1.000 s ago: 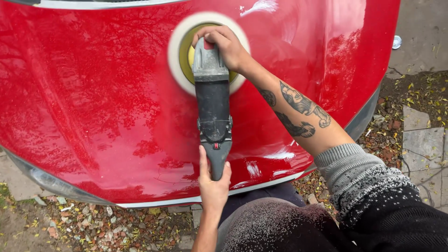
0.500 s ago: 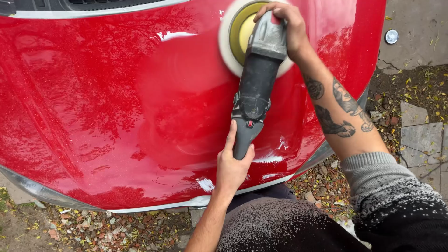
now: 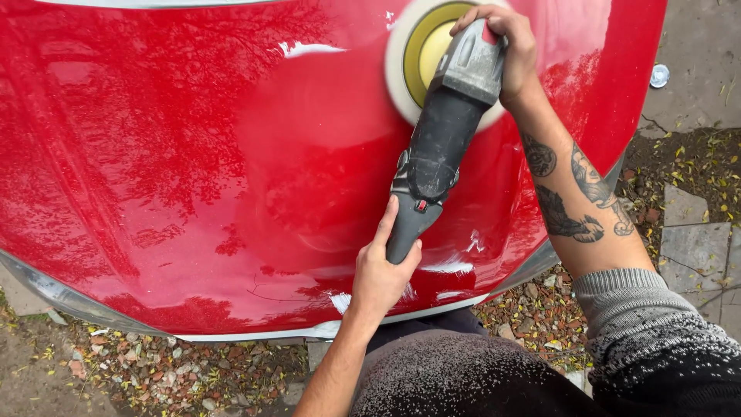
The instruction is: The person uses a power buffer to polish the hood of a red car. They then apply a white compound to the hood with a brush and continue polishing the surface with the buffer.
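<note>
Both hands grip a grey polisher [image 3: 440, 147] at upper centre, left hand [image 3: 380, 274] on its tail, right hand [image 3: 505, 50] on its head; a tilted pad [image 3: 417, 54] risks scorching the red car panel [image 3: 193, 154].

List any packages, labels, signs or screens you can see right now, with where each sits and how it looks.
None in view: no package, sign or screen, and no label clear enough to make out.
Polisher: dark grey body with a small red mark near the handle, left hand at its tail, right hand on its head.
Small round silvery cap: on the pavement beside the red car hood.
</note>
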